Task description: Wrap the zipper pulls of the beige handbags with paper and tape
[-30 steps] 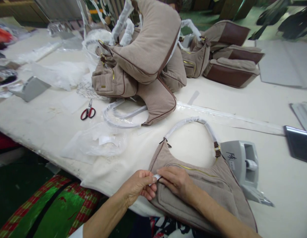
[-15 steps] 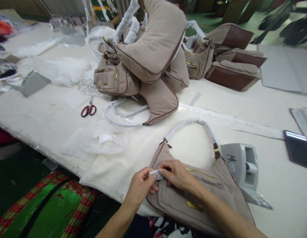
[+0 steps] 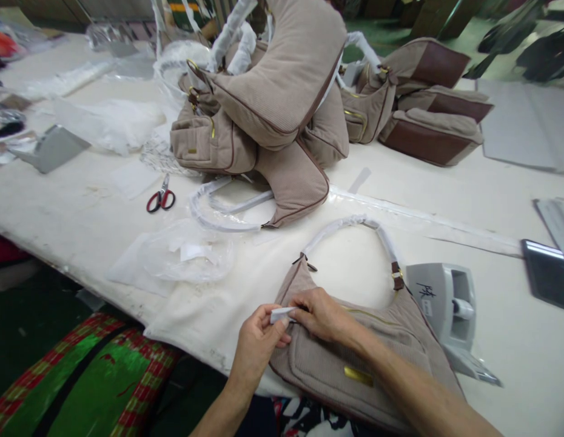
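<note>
A taupe corduroy handbag [image 3: 327, 358] lies at the table's near edge, its handle wrapped in white and arching away from me. Over its left end, my left hand [image 3: 259, 337] pinches a small white strip [image 3: 281, 313], perhaps paper or tape. My right hand [image 3: 321, 315] grips the strip's other end between thumb and fingers, its wrist crossing above the bag. The right fingertips are partly hidden. On the bag's front sits a gold plate [image 3: 358, 376], and a gold zipper runs above the pocket.
More handbags [image 3: 282, 85] are piled at the back. Red-handled scissors [image 3: 161, 195] and a clear plastic bag [image 3: 186, 252] lie to the left. A grey tape dispenser [image 3: 441, 303] stands against the handbag's right side, with a dark phone [image 3: 548, 273] farther right.
The white strip has shifted slightly left and up and looks more folded or turned. Both hands stay close together, the right having moved slightly up. The handbag is in about the same place.
</note>
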`<move>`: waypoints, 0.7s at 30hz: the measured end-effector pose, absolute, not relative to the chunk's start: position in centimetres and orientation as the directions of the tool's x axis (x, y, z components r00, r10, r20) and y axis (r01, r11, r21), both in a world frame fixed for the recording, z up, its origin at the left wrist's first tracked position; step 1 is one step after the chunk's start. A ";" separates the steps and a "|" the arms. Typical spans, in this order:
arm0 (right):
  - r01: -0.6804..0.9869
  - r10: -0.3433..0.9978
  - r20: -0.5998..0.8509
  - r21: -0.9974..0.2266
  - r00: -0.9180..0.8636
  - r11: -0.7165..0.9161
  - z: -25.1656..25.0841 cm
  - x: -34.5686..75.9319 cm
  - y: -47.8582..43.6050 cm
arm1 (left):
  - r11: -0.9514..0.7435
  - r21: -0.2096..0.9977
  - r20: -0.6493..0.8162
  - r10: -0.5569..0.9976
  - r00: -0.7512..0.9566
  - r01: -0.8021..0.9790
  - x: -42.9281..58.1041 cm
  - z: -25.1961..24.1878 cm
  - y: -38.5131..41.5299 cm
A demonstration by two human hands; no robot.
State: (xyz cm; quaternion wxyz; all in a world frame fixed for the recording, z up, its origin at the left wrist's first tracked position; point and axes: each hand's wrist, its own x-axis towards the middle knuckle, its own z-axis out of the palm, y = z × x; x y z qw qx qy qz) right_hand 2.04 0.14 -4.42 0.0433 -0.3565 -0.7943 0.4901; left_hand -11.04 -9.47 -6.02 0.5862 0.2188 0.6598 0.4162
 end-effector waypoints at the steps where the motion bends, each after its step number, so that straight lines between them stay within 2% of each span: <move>1: 0.517 0.620 -0.267 -0.814 -0.738 0.265 -4.4 2.1 0.0 | 0.576 0.787 -0.615 0.761 -0.206 -0.221 -11.1 -6.1 -9.4; 3: 0.512 0.608 -0.314 -0.840 -0.729 0.181 -4.5 2.3 -0.1 | 0.601 0.760 -0.648 0.735 -0.201 -0.248 -11.1 -6.1 -9.2; 6: 0.516 0.539 -0.466 -0.854 -0.702 -0.066 -4.4 2.6 0.1 | 0.609 0.741 -0.668 0.710 -0.224 -0.283 -10.9 -6.1 -8.9; 8: 0.497 0.523 -0.487 -0.858 -0.700 -0.133 -4.1 2.7 0.4 | 0.604 0.746 -0.664 0.707 -0.243 -0.280 -10.7 -6.1 -8.8; 11: 0.477 0.517 -0.418 -0.878 -0.747 -0.020 -3.8 2.5 0.7 | 0.592 0.767 -0.641 0.722 -0.259 -0.249 -10.5 -6.0 -8.8; 16: 0.601 0.415 -0.538 -0.799 -0.734 0.028 -3.9 1.8 1.3 | 0.567 0.798 -0.603 0.748 -0.278 -0.205 -10.4 -5.8 -8.8; 21: 0.527 0.547 -0.294 -0.781 -0.784 0.335 -3.9 1.7 1.1 | 0.554 0.801 -0.597 0.763 -0.248 -0.225 -10.6 -5.9 -9.0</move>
